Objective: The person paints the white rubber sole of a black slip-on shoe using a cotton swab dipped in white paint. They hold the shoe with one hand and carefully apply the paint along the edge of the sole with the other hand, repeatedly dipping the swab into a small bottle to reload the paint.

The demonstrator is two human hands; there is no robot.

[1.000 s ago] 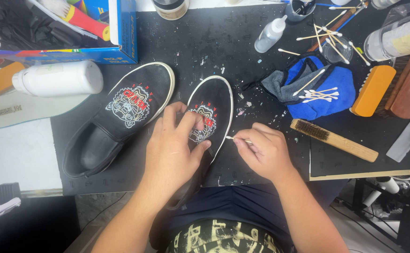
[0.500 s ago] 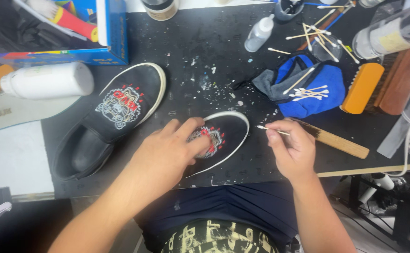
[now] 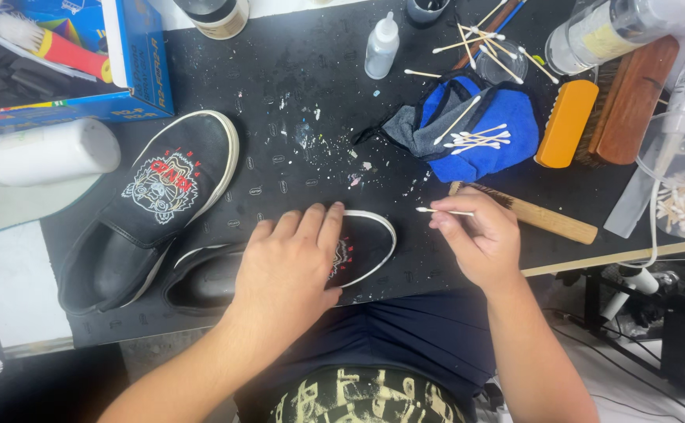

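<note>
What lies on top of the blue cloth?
Several cotton swabs and a crumpled grey cloth lie on the blue cloth. Anything under the grey cloth is covered.

Left hand [image 3: 291,262] on black shoe [image 3: 358,247], right hand [image 3: 479,239] pinching cotton swab [image 3: 440,211]

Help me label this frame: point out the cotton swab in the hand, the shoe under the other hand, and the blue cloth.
Swab [image 3: 444,211], head view, on its thin stick near the tip.
Shoe [image 3: 370,239], head view, on the black toe upper beside the white sole edge.
Blue cloth [image 3: 507,141], head view, on its blue right half.
</note>
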